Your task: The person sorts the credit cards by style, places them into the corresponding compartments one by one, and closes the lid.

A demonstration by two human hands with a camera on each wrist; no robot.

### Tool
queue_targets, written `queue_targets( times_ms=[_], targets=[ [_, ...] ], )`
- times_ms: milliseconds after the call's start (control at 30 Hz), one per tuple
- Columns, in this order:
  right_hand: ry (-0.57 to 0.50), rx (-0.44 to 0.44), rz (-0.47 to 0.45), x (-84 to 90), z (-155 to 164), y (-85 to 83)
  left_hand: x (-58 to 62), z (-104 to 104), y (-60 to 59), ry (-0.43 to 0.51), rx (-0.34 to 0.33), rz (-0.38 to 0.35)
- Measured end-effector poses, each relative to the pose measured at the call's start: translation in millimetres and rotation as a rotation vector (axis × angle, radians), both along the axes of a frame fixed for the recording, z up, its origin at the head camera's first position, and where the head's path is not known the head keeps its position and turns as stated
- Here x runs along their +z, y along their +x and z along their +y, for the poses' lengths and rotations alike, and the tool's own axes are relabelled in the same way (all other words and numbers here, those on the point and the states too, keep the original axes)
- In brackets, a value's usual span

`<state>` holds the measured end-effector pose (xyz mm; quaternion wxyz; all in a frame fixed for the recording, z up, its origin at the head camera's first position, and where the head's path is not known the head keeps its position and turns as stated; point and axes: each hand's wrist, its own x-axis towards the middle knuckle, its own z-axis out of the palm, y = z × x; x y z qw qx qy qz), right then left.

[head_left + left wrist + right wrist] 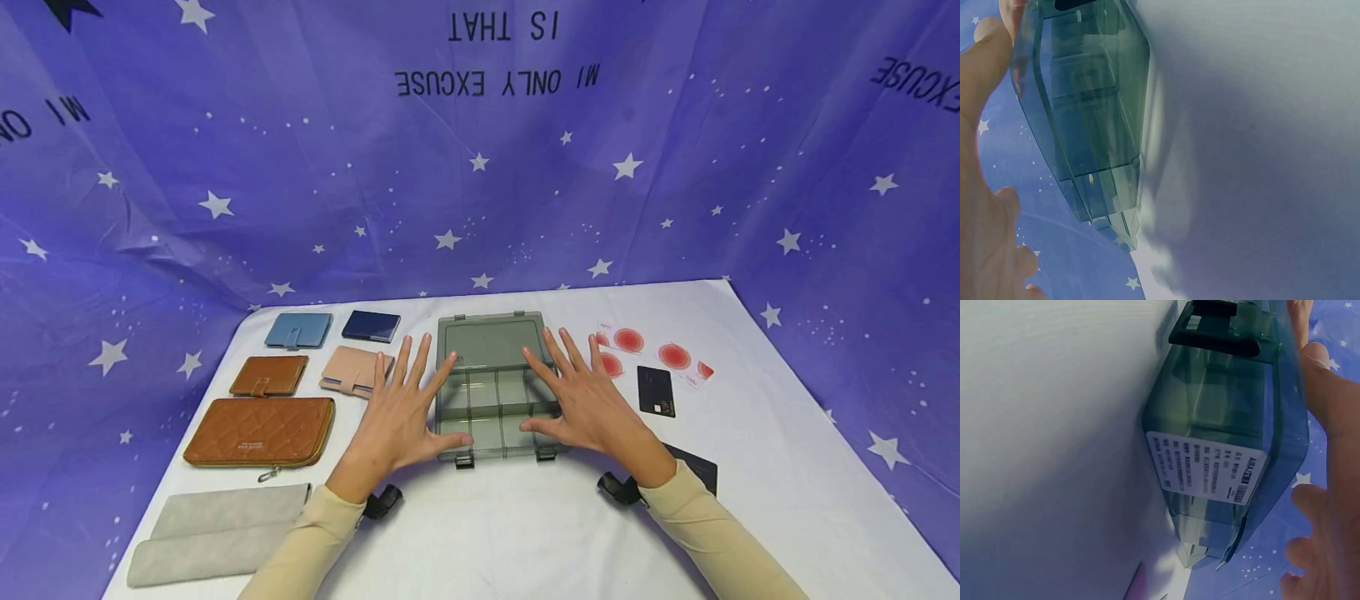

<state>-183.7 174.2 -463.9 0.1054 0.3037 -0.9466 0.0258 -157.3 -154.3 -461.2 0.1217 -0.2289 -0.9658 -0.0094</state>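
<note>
The left hand [401, 412] and right hand [588, 408] lie spread, fingers straight, over the two ends of a smoky clear box [495, 379], thumbs at its front edge; whether the palms actually press the lid is hard to say. The box sits mid-table [525, 525], closed. Left of it lie wallets [258, 429], right of it cards [656, 390].

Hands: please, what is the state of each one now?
Left hand: open, fingers spread, at the left side of the clear box.
Right hand: open, fingers spread, at the box's right side.
</note>
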Motion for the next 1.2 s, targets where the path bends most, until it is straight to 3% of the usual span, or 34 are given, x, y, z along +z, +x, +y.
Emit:
queue_targets(
  times_ms=[433,700,967,1200],
  targets=[
    [-0.015,0.015,0.013,4.4,1.1,-2.3,3.8,-1.7,2.4,0.014,-0.007,-0.022],
    [-0.186,-0.008,-0.091,21.5,26.7,-12.9,9.9,-13.6,1.6,0.058,-0.024,-0.083],
    [-0.367,-0.007,-0.281,25.8,80.3,-33.1,18.7,-28.9,5.3,0.186,-0.137,-0.13],
    [-0.358,0.024,-0.366,8.6,110.1,-50.1,8.2,-35.5,10.0,0.277,-0.238,-0.183]
  ],
)
